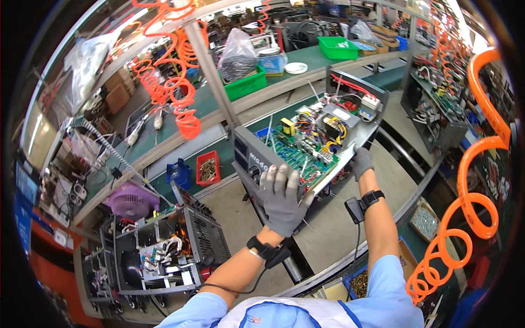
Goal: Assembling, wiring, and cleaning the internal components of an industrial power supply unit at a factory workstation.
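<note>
In front of me, an open welding machine chassis (334, 174) sits tilted across the rails, its green circuit board (298, 150) and bundled wires exposed. My left hand (283, 201), in a grey glove, lies against the dark front panel (249, 153) near its close corner, fingers stretched and slightly apart, thumb toward the chassis edge. On the chassis's right side, my gloved right hand (362, 162) curls around the metal edge; its fingertips are partly hidden. Yellow wires (334, 143) and a grey metal box (342, 116) fill the chassis's far half.
Another open machine (164, 251) stands at the lower left beside a purple fan (131, 202). A red bin (208, 168) of small metal parts and a blue bin (179, 174) are left of the chassis. Orange coiled hoses (186, 120) hang left; another orange hose (484, 208) hangs right.
</note>
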Demonstrator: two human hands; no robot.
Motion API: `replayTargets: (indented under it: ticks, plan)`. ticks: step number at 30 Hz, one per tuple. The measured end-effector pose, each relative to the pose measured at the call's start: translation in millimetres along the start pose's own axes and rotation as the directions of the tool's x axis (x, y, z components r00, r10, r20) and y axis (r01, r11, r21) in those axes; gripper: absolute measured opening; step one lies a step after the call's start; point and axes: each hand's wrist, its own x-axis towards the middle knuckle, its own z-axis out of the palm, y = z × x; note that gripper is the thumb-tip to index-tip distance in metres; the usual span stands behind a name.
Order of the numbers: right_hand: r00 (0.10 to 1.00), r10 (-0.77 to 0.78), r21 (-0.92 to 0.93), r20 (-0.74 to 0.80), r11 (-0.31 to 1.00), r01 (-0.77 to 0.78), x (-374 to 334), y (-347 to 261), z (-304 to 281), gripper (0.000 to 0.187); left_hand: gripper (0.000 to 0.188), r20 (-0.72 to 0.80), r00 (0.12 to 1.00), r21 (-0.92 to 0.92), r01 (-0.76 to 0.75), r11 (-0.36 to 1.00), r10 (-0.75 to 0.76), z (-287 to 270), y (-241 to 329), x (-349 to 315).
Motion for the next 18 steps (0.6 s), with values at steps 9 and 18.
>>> replayTargets:
  ticks: [9, 18]
  plan:
    - [0.989, -0.114, 0.036, 0.091, 0.993, 0.111, -41, 8, -8, 0.009, 0.056, -0.093, 0.991, 0.025, -0.090, 0.996, 0.092, 5, -36, -5]
    - [0.993, -0.116, 0.242, 0.034, 0.965, 0.105, -63, 22, -12, 0.016, 0.051, -0.090, 0.974, -0.110, -0.219, 0.969, 0.210, 9, -85, 8]
